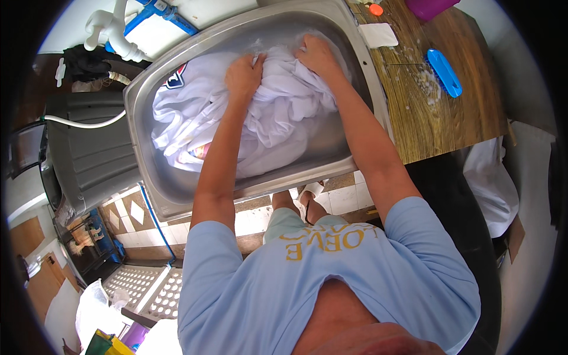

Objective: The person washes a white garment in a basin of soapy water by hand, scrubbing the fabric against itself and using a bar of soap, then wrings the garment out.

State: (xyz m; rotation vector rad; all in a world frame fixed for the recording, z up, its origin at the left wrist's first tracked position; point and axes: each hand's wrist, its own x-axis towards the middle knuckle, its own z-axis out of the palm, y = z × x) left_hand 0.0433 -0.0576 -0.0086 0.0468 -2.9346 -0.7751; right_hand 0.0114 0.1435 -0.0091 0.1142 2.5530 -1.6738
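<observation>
A wet white garment lies bunched up in a wide metal sink that holds some water. It bears a dark printed patch near the left wall and a small coloured print lower down. My left hand is closed on the cloth near the middle of the sink, its fingertips partly hidden in the folds. Toward the far right corner, my right hand grips another part of the same cloth, with water around it. Both forearms reach across the sink from the near side.
On the wooden counter at the right lie a blue scrub brush amid suds, a white flat piece and an orange cap. A purple container stands behind. White pipe at far left; grey plastic unit left.
</observation>
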